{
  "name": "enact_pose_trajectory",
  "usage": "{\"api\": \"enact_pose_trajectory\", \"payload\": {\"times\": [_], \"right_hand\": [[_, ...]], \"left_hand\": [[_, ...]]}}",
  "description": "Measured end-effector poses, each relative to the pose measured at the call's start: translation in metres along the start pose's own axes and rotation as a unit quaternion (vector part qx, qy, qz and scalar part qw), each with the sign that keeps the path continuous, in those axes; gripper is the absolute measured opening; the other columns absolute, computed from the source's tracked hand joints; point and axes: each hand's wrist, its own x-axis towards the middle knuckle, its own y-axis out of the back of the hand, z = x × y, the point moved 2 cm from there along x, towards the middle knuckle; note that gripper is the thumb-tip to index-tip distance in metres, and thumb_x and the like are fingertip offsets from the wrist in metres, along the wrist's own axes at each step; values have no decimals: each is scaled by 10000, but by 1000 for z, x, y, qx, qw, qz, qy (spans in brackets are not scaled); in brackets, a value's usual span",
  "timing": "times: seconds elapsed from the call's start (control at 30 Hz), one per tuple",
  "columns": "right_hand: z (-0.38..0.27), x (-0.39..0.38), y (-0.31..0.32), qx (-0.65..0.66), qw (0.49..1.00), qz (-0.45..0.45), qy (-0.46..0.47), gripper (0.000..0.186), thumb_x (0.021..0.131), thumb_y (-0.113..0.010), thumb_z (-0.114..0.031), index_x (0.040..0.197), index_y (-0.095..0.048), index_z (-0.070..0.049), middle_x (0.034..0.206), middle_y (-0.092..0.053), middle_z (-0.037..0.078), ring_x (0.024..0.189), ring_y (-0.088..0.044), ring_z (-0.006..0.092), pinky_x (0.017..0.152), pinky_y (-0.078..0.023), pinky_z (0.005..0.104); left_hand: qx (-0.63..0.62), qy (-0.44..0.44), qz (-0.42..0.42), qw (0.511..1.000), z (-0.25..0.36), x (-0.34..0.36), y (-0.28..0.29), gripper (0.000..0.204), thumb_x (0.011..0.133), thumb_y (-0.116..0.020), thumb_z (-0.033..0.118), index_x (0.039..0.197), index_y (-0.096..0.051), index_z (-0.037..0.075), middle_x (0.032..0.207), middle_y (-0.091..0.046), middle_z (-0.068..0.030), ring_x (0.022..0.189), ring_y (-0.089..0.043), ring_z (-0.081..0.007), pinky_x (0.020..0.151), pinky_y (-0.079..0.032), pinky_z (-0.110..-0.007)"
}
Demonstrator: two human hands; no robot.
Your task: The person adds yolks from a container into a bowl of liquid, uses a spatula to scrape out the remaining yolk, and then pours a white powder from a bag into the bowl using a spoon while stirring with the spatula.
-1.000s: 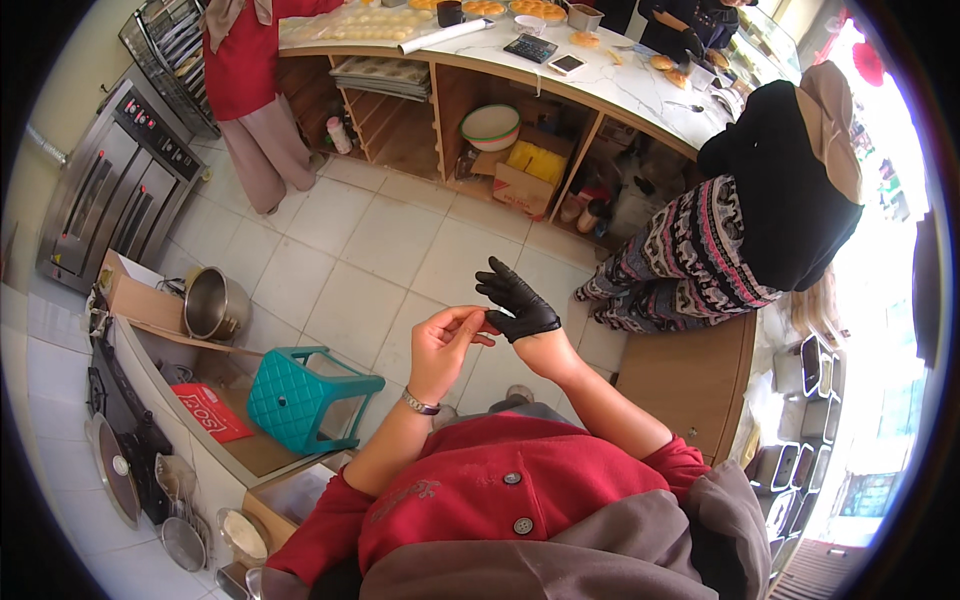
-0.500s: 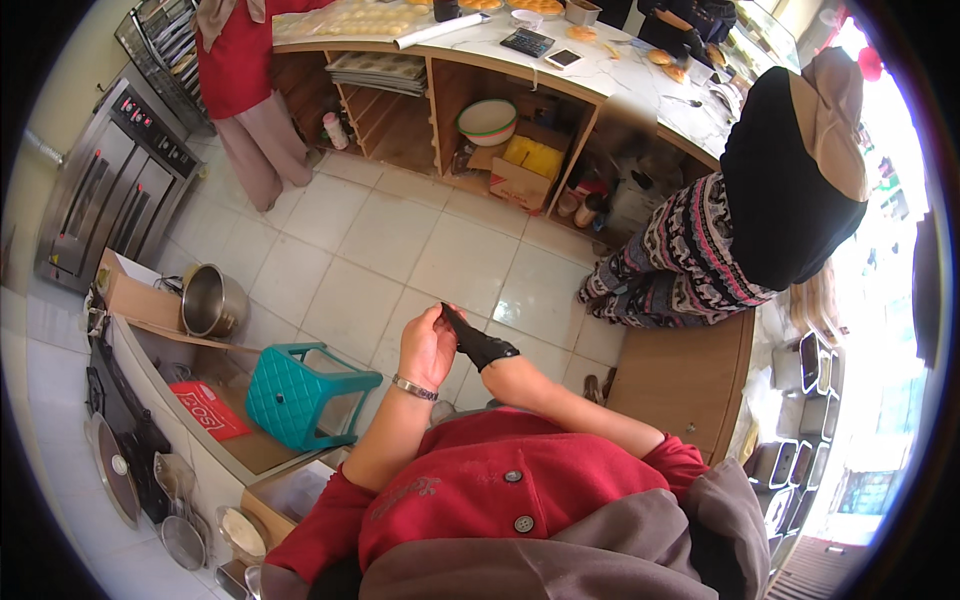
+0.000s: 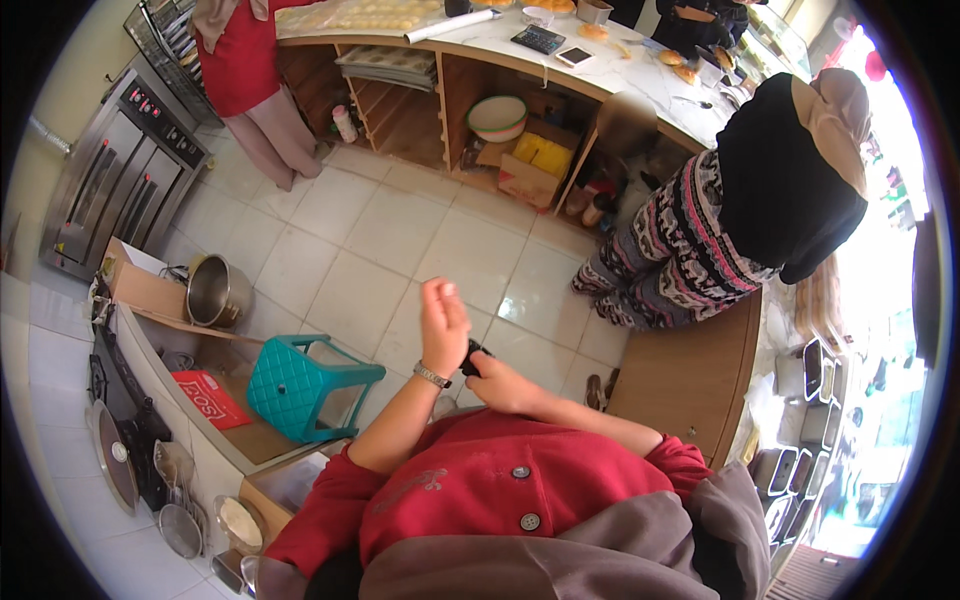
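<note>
The right hand (image 3: pixel 503 385) grips a bunched black glove (image 3: pixel 474 356) in its fingers, just beside the band (image 3: pixel 431 375) on the left wrist; the left hand (image 3: pixel 444 325) is raised, fingers curled inward; whether around anything, I cannot tell.

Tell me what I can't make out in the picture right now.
All in the head view:
- Black glove: its full shape, mostly hidden by the right hand.
- Person in red: head cut off by the top edge.
- Shelf space under the counter: partly covered by a blurred patch.
- Phone: its screen is too small to read.
- Window area: details outside washed out by glare.
</note>
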Motion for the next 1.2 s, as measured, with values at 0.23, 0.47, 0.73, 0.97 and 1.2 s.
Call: {"api": "enact_pose_trajectory", "payload": {"times": [0.23, 0.47, 0.73, 0.97, 1.2], "right_hand": [[-13, -6, 58, 555, 828, -73, 40, 360, 867, -490, -160, 1167, -467, 39, 1129, -549, 107, 1031, -525, 208, 924, -371, 326], [-56, -58, 102, 426, 887, -157, 81, 526, 914, -434, -399, 1202, -465, 40, 1144, -528, 78, 1038, -485, 161, 924, -347, 291], [-77, -103, 135, 147, 862, -418, 245, 597, 908, -478, -321, 1267, -315, 127, 1245, -422, 183, 1087, -409, 203, 939, -298, 290], [-68, -108, 132, 149, 910, -338, 189, 569, 910, -467, -343, 1199, -364, 136, 1076, -492, 144, 990, -422, 176, 880, -347, 300], [-83, -104, 114, 122, 924, -279, 232, 503, 904, -434, -446, 866, -453, 56, 730, -404, 52, 699, -374, 145, 617, -354, 280]], "left_hand": [[41, -107, -287, 951, 84, 25, 3, 202, 906, -500, 164, 1069, -498, 44, 1007, -563, -85, 930, -545, -175, 796, -443, -290], [322, -251, -377, 832, 125, 16, 19, 217, 734, -678, 151, 833, -545, 11, 764, -535, -99, 690, -526, -257, 632, -425, -337], [348, -448, -372, 735, 174, 4, 47, 160, 701, -680, 112, 719, -538, 41, 674, -462, -55, 655, -480, -212, 606, -407, -322], [313, -367, -288, 827, 189, -8, 38, 185, 741, -681, 129, 842, -582, 10, 794, -556, -89, 715, -538, -238, 629, -446, -323], [285, -422, -402, 761, 172, -17, 26, 161, 707, -659, 63, 819, -558, 7, 752, -519, -66, 711, -528, -209, 604, -393, -309]]}}
